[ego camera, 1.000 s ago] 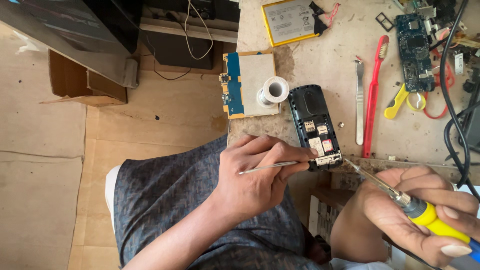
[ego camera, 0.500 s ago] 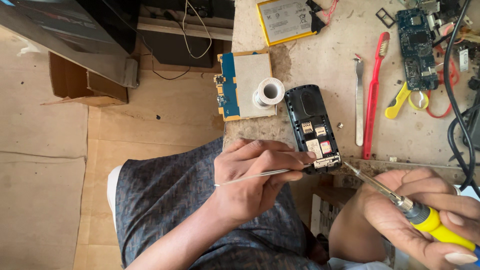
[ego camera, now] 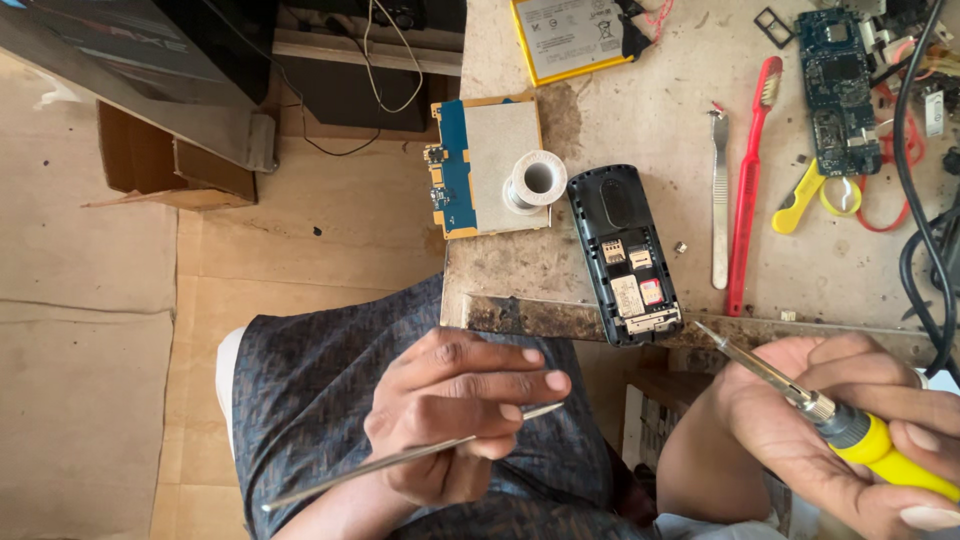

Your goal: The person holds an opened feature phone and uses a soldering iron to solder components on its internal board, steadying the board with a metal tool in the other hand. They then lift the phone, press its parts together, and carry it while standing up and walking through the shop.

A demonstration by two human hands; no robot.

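The table (ego camera: 640, 110) fills the upper right, its stained front edge running from the centre toward 3 o'clock. A dark angled panel (ego camera: 120, 60) sits at 11 o'clock above a cardboard box (ego camera: 160, 165) on the floor.

The left hand (ego camera: 455, 410), at 6 o'clock over the lap, is closed in a pinch on thin metal tweezers (ego camera: 400, 460), which slant from 7 o'clock up toward the centre; their tip is clear of the table edge, apart from the phone. The right hand (ego camera: 850, 430), at 4 o'clock, is wrapped around a soldering iron with a yellow handle (ego camera: 830, 425); its metal tip points to 10 o'clock and ends just beside the lower end of the phone, not visibly touching.

The open black phone (ego camera: 625, 255) lies back-up at centre, its lower end overhanging the table edge, card slots exposed. At its 10 o'clock stands a solder spool (ego camera: 535, 180), resting on a blue-edged circuit board (ego camera: 485, 165). A yellow-rimmed battery (ego camera: 570, 35) lies at 12 o'clock. To the phone's 3 o'clock lie a second pair of tweezers (ego camera: 720, 200) and a red toothbrush (ego camera: 750, 180), side by side. A dark-blue circuit board (ego camera: 840, 90) lies at 1 o'clock, black cables (ego camera: 925, 240) at 3 o'clock.
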